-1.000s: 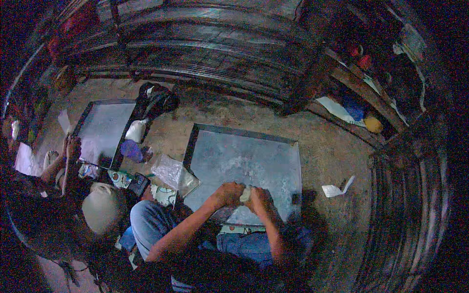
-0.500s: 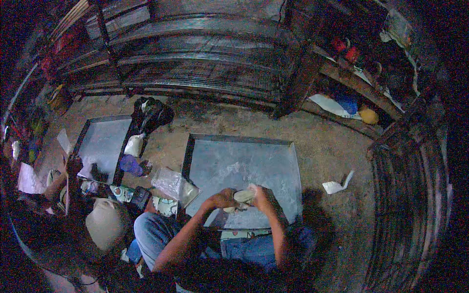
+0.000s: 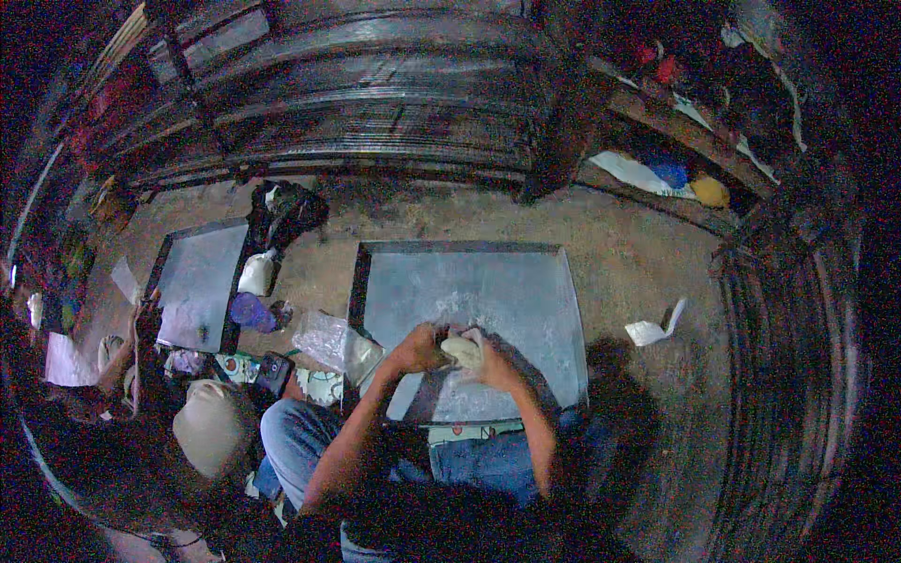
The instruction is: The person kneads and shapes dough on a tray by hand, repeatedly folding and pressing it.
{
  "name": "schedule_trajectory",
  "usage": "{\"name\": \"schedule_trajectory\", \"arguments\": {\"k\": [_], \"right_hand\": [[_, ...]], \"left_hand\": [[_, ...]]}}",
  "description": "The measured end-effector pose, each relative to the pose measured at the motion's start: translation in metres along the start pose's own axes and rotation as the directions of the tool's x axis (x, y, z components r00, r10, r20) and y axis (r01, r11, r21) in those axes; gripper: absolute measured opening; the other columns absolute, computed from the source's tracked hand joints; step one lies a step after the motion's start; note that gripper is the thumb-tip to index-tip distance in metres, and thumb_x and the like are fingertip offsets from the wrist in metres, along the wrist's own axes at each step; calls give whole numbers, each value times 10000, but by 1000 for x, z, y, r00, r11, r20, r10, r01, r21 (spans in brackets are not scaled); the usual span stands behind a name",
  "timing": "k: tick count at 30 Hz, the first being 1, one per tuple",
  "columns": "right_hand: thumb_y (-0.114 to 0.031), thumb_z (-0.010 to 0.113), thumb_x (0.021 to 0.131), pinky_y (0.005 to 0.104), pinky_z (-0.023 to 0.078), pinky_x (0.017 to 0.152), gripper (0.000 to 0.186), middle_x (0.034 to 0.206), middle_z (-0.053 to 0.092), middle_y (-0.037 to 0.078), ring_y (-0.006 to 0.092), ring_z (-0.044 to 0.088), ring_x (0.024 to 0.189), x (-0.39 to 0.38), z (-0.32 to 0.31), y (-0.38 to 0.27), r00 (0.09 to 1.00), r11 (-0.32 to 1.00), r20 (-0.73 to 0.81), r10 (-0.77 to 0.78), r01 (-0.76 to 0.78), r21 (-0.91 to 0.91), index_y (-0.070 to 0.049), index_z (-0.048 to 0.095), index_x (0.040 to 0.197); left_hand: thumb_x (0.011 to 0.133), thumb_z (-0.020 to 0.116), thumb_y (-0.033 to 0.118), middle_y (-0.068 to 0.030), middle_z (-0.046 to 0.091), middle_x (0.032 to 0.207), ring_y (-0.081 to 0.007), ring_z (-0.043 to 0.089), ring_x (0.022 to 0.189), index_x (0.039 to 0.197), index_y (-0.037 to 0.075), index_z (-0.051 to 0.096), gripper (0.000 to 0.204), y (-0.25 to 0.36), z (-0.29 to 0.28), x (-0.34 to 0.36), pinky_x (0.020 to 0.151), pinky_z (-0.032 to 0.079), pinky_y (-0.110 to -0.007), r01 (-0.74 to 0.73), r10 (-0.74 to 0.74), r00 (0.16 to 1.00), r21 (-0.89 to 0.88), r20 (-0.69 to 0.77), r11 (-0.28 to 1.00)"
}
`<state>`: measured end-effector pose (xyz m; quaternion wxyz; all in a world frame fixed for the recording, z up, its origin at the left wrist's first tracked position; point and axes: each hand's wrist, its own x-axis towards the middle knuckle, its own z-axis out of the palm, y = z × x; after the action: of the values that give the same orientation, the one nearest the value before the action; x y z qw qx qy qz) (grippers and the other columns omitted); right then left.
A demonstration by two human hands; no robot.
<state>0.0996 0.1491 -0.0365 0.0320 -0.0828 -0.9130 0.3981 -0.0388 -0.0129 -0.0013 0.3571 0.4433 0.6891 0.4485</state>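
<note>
The left hand (image 3: 420,350) and right hand (image 3: 496,364) have their fingers round the pale lump (image 3: 461,352) over the tray (image 3: 526,291), and it looks soft, light and squashy, so its sides seem best for holding gently.

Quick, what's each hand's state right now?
Left hand: closed, holding the pale lump from its left.
Right hand: closed, holding the same lump from its right.

A black bag (image 3: 296,216) slumps by the far right corner of the left tray (image 3: 202,272), a white bag (image 3: 256,274) and purple bundle (image 3: 251,312) along its right edge. A dark rack (image 3: 375,97) lines the floor's far edge; a white object (image 3: 646,332) lies toward its right.
</note>
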Motion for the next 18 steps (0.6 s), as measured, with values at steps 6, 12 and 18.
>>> {"name": "schedule_trajectory", "arguments": {"k": [6, 12, 18], "right_hand": [[-227, 770, 731, 278, 481, 575, 457, 803, 627, 35, 117, 597, 680, 2, -1, 13, 901, 732, 183, 393, -427, 531, -68, 591, 1120], [-349, 649, 841, 311, 485, 747, 501, 1049, 592, 60, 165, 582, 909, 4, -4, 13, 894, 582, 37, 446, -321, 747, -45, 517, 1218], [-371, 555, 888, 391, 488, 903, 508, 1249, 542, 123, 249, 549, 1113, 8, 20, 4, 966, -105, 75, 247, -50, 993, -42, 471, 1267]], "left_hand": [[747, 724, 122, -169, 673, 995, -292, 663, 842, 1109, 33, 626, 386, 11, 3, 0, 777, 515, -376, -94, 137, 960, 180, -245, 979], [758, 731, 136, -184, 671, 1027, -252, 666, 949, 1238, 47, 569, 514, 45, 3, 1, 835, 500, -329, 54, -47, 980, 35, -191, 998], [705, 650, -26, -156, 668, 1072, -280, 662, 865, 1224, 26, 576, 526, 30, 46, -1, 882, 490, -369, 106, -38, 970, 276, -241, 955]]}}
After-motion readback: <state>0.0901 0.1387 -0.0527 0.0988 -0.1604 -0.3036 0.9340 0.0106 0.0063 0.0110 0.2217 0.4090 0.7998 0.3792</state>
